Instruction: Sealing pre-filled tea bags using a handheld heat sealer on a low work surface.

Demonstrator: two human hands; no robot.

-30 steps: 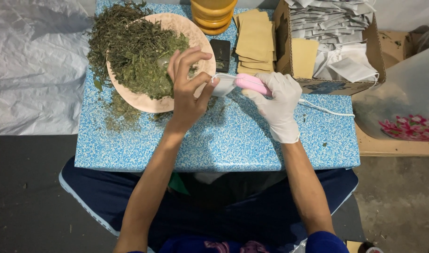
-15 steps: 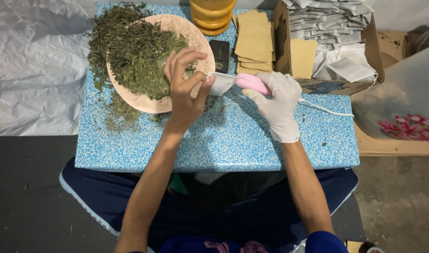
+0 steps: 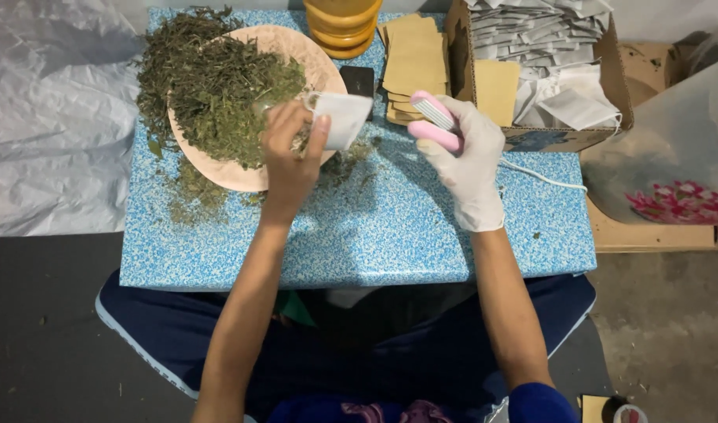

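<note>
Holding white pouch (image 3: pixel 339 117), pink sealer (image 3: pixel 435 124)

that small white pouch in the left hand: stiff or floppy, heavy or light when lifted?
The white pouch is probably floppy: it looks thin and slightly creased where the left hand pinches it. Likely very light, since one edge pinch holds it up. Dried leaves could spill if its mouth tips.
</note>
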